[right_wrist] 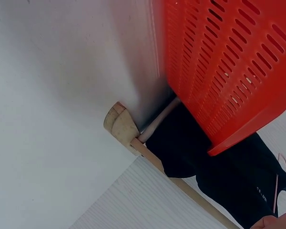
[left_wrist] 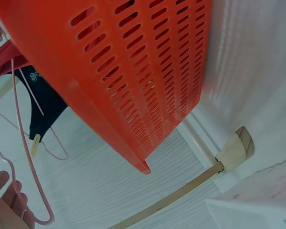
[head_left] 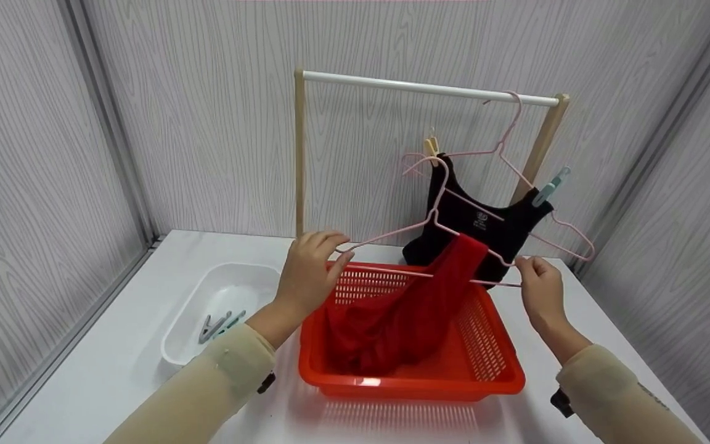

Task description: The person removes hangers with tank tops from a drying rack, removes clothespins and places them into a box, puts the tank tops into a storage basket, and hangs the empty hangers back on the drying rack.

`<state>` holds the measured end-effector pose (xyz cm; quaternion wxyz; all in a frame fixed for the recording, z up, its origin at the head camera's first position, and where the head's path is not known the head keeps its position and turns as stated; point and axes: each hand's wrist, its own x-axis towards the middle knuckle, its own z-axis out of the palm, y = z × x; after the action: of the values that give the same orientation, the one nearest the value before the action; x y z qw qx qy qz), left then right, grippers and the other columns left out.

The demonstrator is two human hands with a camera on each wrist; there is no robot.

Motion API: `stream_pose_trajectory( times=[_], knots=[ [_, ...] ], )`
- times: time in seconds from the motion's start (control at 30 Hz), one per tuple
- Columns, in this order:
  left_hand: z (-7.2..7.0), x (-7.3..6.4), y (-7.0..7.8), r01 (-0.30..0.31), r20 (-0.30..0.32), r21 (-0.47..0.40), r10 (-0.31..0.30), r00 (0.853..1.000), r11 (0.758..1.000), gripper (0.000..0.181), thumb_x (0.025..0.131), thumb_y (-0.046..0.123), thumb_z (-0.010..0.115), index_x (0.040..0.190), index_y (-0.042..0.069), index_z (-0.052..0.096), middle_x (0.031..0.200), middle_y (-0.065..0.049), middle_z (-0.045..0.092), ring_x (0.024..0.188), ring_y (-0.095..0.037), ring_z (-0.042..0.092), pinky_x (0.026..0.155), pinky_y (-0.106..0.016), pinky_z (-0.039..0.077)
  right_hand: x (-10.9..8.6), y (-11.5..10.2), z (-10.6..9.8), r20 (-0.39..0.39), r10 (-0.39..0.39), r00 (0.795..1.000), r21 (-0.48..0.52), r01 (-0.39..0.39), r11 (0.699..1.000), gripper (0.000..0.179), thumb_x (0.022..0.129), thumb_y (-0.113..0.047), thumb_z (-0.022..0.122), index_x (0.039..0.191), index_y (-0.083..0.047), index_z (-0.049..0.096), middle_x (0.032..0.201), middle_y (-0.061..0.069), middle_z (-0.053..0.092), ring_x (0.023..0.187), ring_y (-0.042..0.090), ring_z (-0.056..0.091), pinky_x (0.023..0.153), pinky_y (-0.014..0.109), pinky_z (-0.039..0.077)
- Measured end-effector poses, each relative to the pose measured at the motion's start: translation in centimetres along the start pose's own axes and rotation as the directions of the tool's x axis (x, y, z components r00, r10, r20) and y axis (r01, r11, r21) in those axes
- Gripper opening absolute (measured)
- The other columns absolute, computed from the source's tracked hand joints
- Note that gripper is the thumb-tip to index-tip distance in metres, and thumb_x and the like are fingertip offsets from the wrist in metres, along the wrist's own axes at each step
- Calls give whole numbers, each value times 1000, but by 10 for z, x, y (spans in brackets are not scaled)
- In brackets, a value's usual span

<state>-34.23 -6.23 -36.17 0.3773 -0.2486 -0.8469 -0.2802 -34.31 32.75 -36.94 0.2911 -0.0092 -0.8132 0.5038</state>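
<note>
A pink wire hanger point(head_left: 386, 235) is held level over the red basket. Its left end is pinched between the thumb and fingers of my left hand point(head_left: 309, 271); my right hand point(head_left: 542, 290) grips the right end. A red garment point(head_left: 416, 314) has one strap looped over the hanger's right shoulder, and its lower part droops into the red plastic basket point(head_left: 413, 387). In the left wrist view, the hanger's rounded end shows beside the fingers point(left_wrist: 12, 198). Only a bit of the right hand appears in the right wrist view, at the bottom corner.
Behind, a black top point(head_left: 478, 213) hangs on a second pink hanger point(head_left: 509, 126) from the white rail point(head_left: 392, 82), with a yellow clothespin point(head_left: 431, 148) and a teal clothespin point(head_left: 549, 188) at its straps. Left of the basket, a white tub point(head_left: 176, 320) holds several clothespins point(head_left: 212, 327).
</note>
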Motion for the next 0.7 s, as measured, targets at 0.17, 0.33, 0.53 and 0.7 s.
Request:
stream_pose_trajectory(
  times=[0.17, 0.33, 0.53, 0.7],
  knots=[
    [4, -2, 0, 20, 20, -25, -20, 1000, 999, 23, 96, 25, 69, 114, 12, 72, 113, -4, 71, 107, -25, 61, 95, -44, 47, 0, 1, 2, -2, 3, 1000, 9, -3, 1000, 43, 102, -23, 53, 64, -8, 41, 58, -5, 34, 53, 9, 31, 51, 28, 29],
    [8, -4, 0, 31, 27, -60, -30, 999, 998, 16, 96, 19, 68, 109, 10, 72, 105, -4, 72, 100, -26, 62, 92, -44, 46, -1, 0, 3, 8, 26, 1000, 29, -26, 999, 43, 101, -24, 54, 63, -10, 41, 56, -7, 35, 51, 8, 31, 48, 27, 29],
    [10, -2, -2, 29, -22, -95, -31, 999, 995, 8, 96, 12, 67, 101, 9, 72, 97, -4, 72, 93, -26, 63, 83, -43, 47, 2, 1, 3, 25, 46, 999, 42, -47, 998, 42, 101, -21, 56, 63, -9, 42, 56, -7, 35, 52, 8, 32, 50, 27, 29],
    [9, -1, -2, 42, -36, -119, -46, 998, 992, 8, 96, 12, 66, 99, 9, 73, 95, -4, 72, 91, -26, 62, 79, -43, 46, 5, -1, 3, 38, 22, 999, 36, -24, 999, 39, 101, -18, 56, 66, -3, 46, 59, -6, 34, 55, 9, 32, 54, 28, 29]
  ],
)
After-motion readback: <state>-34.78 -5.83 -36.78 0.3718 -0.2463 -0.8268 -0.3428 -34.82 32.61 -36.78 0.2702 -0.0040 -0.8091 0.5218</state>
